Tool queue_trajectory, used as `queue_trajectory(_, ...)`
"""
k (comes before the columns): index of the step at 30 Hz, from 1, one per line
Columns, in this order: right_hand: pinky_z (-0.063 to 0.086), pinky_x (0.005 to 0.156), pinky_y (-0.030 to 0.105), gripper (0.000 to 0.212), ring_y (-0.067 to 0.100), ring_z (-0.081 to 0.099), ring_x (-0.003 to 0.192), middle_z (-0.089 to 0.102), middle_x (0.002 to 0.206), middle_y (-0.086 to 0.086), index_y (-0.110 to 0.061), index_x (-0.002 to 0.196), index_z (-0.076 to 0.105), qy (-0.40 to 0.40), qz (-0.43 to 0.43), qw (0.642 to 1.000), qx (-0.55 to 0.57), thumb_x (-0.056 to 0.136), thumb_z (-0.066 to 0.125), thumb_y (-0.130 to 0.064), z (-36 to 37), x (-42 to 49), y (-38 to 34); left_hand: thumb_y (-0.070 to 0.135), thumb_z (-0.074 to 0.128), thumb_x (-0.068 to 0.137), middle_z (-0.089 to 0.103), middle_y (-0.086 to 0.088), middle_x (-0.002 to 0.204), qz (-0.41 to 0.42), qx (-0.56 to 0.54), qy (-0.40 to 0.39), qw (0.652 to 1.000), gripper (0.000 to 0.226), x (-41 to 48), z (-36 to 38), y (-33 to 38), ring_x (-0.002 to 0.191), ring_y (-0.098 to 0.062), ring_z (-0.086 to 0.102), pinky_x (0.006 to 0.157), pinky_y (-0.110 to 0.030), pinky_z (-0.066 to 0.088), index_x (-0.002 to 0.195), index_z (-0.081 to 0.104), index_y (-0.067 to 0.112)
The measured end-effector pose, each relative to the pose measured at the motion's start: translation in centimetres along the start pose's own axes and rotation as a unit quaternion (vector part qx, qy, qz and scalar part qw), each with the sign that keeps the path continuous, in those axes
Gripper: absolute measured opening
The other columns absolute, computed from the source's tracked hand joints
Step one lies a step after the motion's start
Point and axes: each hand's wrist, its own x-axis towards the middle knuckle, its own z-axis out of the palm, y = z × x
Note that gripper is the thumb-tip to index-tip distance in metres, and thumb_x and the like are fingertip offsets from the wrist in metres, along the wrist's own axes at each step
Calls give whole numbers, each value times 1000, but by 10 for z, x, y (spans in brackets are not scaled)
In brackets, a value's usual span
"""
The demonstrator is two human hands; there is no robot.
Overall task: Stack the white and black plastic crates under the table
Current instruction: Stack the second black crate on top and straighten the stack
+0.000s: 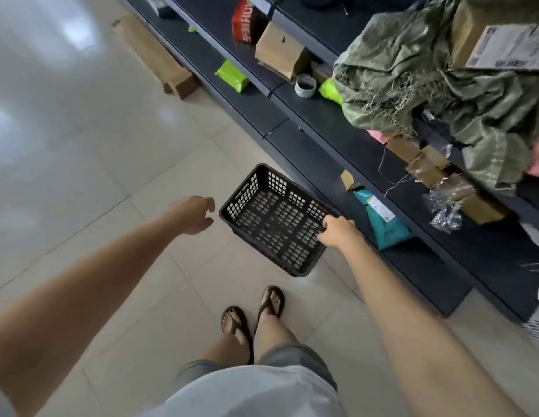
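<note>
Black plastic crate (275, 221), empty, held above the tiled floor (97, 176) beside the dark shelving (337, 139). Right hand (337, 233) grips the crate's right-hand rim, fingers (330, 221) curled tight over the edge. Left hand (194, 213) hangs just beside the crate's left corner, apart from it, fingers loosely spread and bent. Below the crate stand the person's feet in dark sandals (253, 314). A teal packet (382, 221) lies on the lowest shelf near the right hand.
</note>
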Motion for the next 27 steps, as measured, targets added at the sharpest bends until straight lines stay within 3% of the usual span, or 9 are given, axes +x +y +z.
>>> queue_trajectory(9,42,103,46,39,35,44,125,48,133,15,-18,124,51,1,89,992,86,85,49,-22,19,66,-5,34,51,95,60,-3,126,64,26,-51,996,35,100,-4,-4,119,-26,56,91,-37,48,127,54,20)
queue_trajectory(17,46,96,43,38,34,49,117,49,127,13,-20,125,50,-38,168,974,147,88,50,-27,84,130,-1,32,53,94,66,-8,121,95,4,-117,989,33,243,38,-24,110,-30,61,95,-43,51,122,57,15)
queue_trajectory(27,43,98,41,46,34,45,122,39,135,13,-20,134,45,-21,255,946,198,89,56,-24,188,234,-3,31,54,94,51,-13,134,157,131,-123,971,47,403,130,-46,128,-33,46,93,-45,46,138,43,17)
